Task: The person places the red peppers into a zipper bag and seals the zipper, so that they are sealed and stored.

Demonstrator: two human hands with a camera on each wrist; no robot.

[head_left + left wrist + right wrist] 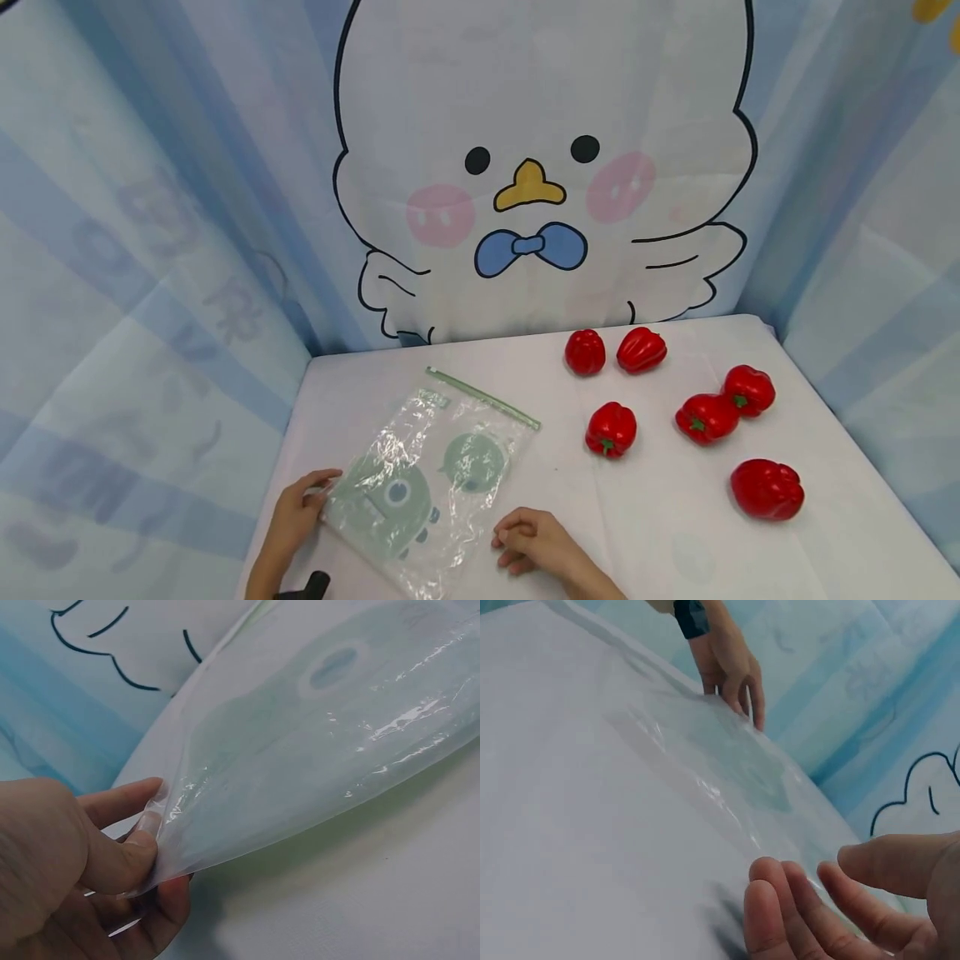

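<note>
A clear plastic zip bag (420, 483) printed with green cartoon shapes lies on the white table, its green slider strip (483, 398) toward the back. My left hand (296, 508) pinches a lower left corner of the bag between thumb and fingers; the left wrist view shows that bag corner (180, 847) lifted a little. To the right of the bag, my right hand (542, 546) hovers over the table with loosely bent fingers and nothing in them. In the right wrist view those fingers (769, 915) are apart from the bag.
Several red bell peppers stand on the right half of the table, the nearest to the bag being one pepper (611, 430) near the middle. Another pepper (767, 489) lies at the right. A curtain (150, 333) hangs along the left side and the back.
</note>
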